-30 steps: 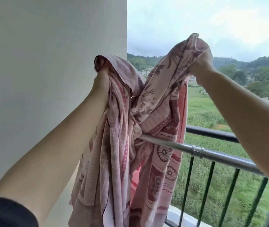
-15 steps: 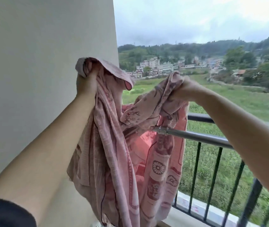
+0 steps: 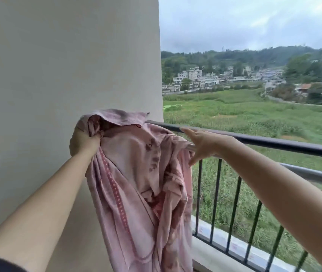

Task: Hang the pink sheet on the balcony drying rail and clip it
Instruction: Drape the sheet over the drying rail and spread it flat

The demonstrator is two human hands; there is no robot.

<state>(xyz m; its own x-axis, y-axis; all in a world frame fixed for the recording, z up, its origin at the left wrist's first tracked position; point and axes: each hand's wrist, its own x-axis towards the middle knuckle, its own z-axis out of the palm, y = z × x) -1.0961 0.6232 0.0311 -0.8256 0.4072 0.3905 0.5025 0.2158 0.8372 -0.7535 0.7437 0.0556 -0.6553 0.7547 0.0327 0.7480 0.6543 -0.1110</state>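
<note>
The pink patterned sheet [image 3: 136, 183] hangs bunched over the left end of the silver drying rail [image 3: 313, 174], close to the wall. My left hand [image 3: 83, 141] grips a gathered top corner of the sheet and holds it up beside the wall. My right hand [image 3: 201, 143] hovers over the rail just right of the sheet, fingers spread and straight, holding nothing. Most of the sheet falls in folds below the rail, and the rail's left end is hidden under the cloth. No clip is in view.
A dark balcony railing [image 3: 264, 139] with vertical bars runs just behind the drying rail. A plain white wall [image 3: 58, 75] fills the left side. Below the bars lies a low concrete ledge [image 3: 234, 246]. Beyond are green fields and distant buildings.
Both hands have come down. My right hand has let go of the sheet, which now lies over the rail, and has opened. My left hand still holds its corner.
</note>
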